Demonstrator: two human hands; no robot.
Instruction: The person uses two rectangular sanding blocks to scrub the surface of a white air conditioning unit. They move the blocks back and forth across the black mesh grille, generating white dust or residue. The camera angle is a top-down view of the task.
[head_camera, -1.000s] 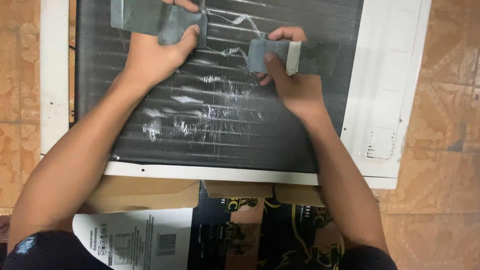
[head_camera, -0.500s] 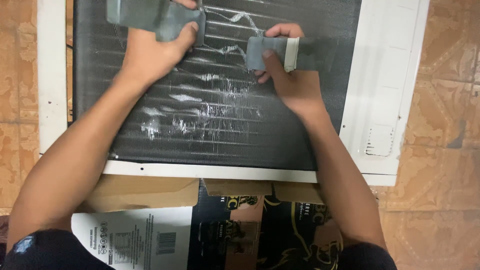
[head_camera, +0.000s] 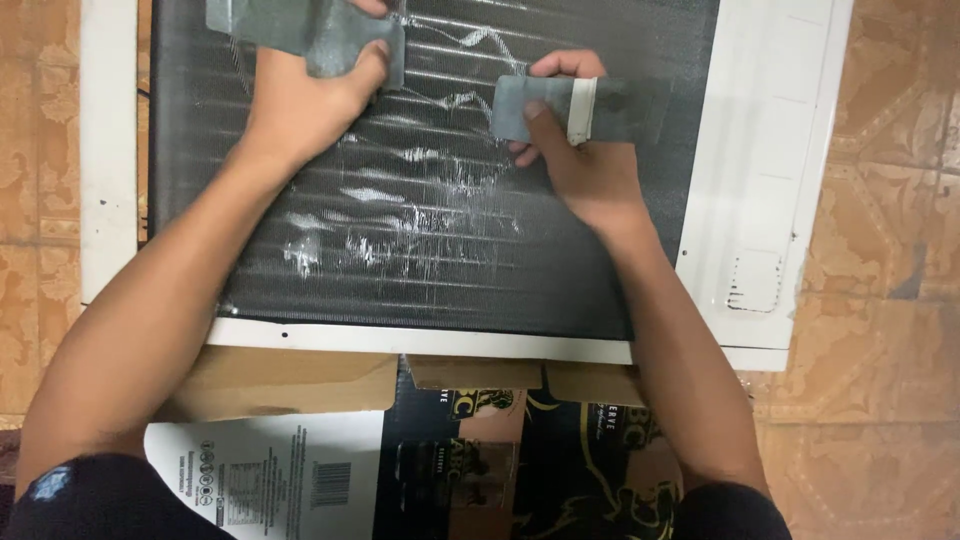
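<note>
Hands shifted slightly; right hand (head_camera: 590, 165) pinches grey strip (head_camera: 585, 110), thumb atop.

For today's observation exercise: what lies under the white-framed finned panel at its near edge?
Flattened cardboard sticks out from under the white-framed finned panel, brown next to the frame, then printed black and white. How far it reaches beneath is hidden by the panel. Tiled floor shows beside it.

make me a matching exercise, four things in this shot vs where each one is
Things:
1. left hand
2. right hand
3. white frame
4. flattened cardboard box

Places:
A. under the unit's near edge
B. around the dark finned panel
C. top left, on a grey strip
D. centre right, on a grey piece with a white band

Pairs: 1-C, 2-D, 3-B, 4-A
</note>
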